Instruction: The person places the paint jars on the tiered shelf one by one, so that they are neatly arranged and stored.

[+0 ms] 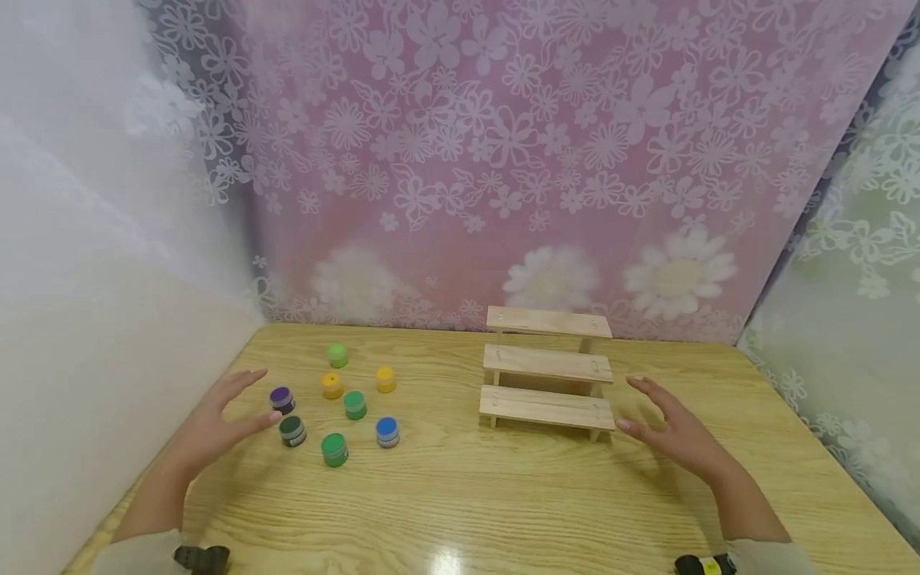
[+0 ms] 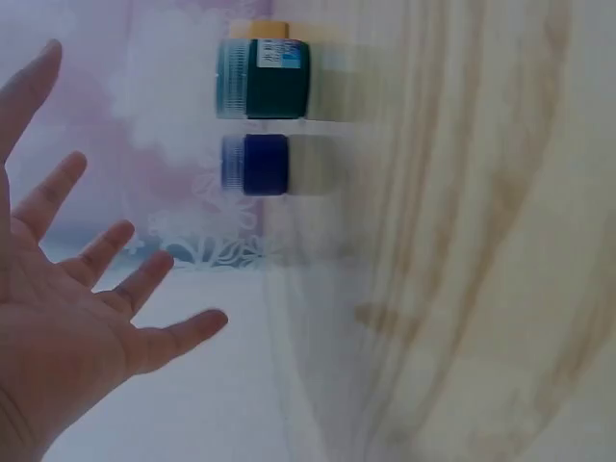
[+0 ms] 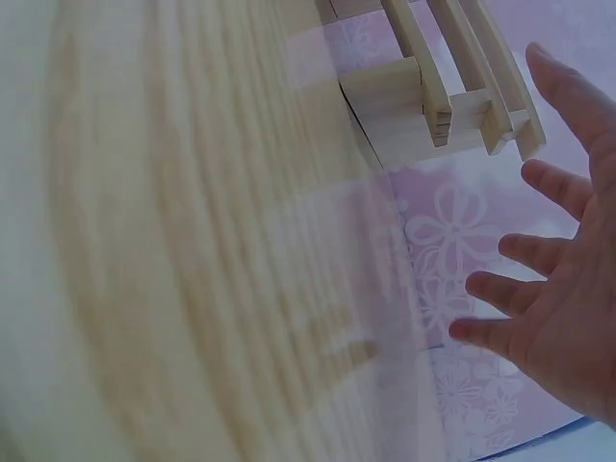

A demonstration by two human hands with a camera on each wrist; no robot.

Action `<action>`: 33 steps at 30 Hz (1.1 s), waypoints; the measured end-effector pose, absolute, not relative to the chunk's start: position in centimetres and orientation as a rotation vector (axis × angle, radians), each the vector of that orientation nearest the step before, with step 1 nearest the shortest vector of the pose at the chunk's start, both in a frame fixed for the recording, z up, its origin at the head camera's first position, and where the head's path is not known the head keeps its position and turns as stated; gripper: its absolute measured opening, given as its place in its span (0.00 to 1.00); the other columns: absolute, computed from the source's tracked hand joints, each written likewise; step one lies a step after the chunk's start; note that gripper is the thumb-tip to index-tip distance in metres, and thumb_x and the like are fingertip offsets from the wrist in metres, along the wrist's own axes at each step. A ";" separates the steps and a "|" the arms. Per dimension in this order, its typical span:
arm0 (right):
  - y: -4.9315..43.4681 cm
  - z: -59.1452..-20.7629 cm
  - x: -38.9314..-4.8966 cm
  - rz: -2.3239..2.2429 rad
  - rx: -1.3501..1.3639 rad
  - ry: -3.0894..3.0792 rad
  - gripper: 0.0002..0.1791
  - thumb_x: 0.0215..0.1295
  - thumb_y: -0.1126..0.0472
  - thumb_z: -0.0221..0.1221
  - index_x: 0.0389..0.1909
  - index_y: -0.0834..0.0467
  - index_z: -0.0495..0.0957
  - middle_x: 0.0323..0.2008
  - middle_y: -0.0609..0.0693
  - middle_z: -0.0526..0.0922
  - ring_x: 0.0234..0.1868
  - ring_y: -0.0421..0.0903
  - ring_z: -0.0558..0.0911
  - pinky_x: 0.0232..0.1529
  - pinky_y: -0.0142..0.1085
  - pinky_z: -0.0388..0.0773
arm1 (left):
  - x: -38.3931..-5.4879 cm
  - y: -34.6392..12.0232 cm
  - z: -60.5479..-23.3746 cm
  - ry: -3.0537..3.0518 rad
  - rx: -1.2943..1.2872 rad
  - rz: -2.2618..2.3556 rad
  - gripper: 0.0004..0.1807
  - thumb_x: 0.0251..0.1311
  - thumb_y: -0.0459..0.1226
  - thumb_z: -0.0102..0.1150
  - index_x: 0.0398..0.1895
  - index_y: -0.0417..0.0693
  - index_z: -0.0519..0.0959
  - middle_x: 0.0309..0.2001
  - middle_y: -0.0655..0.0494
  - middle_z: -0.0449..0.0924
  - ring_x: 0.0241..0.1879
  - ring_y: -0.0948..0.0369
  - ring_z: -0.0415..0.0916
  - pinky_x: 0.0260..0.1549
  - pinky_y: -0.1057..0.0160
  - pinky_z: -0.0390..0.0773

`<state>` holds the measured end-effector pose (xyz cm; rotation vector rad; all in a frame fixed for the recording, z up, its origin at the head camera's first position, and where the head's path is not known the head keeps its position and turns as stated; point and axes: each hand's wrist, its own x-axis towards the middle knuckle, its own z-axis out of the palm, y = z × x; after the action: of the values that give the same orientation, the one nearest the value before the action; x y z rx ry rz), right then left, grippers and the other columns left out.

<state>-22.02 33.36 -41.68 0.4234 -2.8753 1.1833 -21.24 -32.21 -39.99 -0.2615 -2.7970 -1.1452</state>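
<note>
My left hand (image 1: 216,427) hovers at the left with spread fingers and holds nothing. Nearest to it stand a small purple-lidded paint jar (image 1: 283,400) and a dark green jar (image 1: 292,431); both also show in the left wrist view, the dark green jar (image 2: 277,79) above the purple one (image 2: 265,165). Further right are green jars (image 1: 335,450) (image 1: 355,405), a blue jar (image 1: 387,432), yellow jars (image 1: 331,386) (image 1: 386,379) and a light green jar (image 1: 338,355). My right hand (image 1: 683,435), fingers spread and holding nothing, is beside a three-tier wooden stand (image 1: 548,363), apart from it.
The jars and stand rest on a wood-grain table (image 1: 446,503). A pink flowered cloth (image 1: 503,160) hangs behind the table's back edge. A white panel (image 1: 108,279) borders the left side, and a pale flowered cloth (image 1: 855,319) the right.
</note>
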 end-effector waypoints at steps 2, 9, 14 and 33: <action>33.3 -41.8 -22.1 1.242 0.434 -2.860 0.43 0.69 0.50 0.60 0.77 0.56 0.49 0.75 0.68 0.40 0.69 0.76 0.48 0.57 0.74 0.53 | -21.6 -32.4 -40.3 -2.798 -0.255 -1.204 0.45 0.61 0.50 0.65 0.77 0.52 0.54 0.75 0.35 0.44 0.69 0.30 0.44 0.51 0.21 0.54; 33.4 -42.3 -22.4 1.383 0.461 -2.832 0.42 0.70 0.53 0.60 0.77 0.58 0.50 0.74 0.68 0.45 0.67 0.77 0.53 0.55 0.71 0.63 | -22.6 -33.2 -41.3 -2.800 -0.239 -1.319 0.43 0.62 0.49 0.64 0.77 0.49 0.55 0.74 0.35 0.47 0.67 0.31 0.51 0.52 0.25 0.62; 33.4 -42.5 -22.7 1.473 0.462 -2.817 0.41 0.68 0.54 0.61 0.76 0.57 0.52 0.74 0.67 0.46 0.68 0.76 0.54 0.56 0.67 0.68 | -23.1 -33.7 -41.6 -2.812 -0.248 -1.365 0.42 0.63 0.49 0.64 0.75 0.46 0.58 0.74 0.36 0.49 0.68 0.32 0.52 0.53 0.26 0.62; 33.3 -43.3 -23.9 1.732 0.488 -2.725 0.41 0.62 0.60 0.67 0.72 0.67 0.58 0.68 0.68 0.61 0.63 0.69 0.67 0.47 0.35 0.80 | -25.4 -34.7 -43.3 -2.842 -0.274 -1.502 0.43 0.61 0.45 0.67 0.74 0.39 0.59 0.71 0.36 0.58 0.64 0.36 0.63 0.55 0.41 0.73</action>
<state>-23.92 33.32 -43.32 0.4877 -2.7251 1.7320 -25.36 -34.68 -43.31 -0.2743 -2.8417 -1.5020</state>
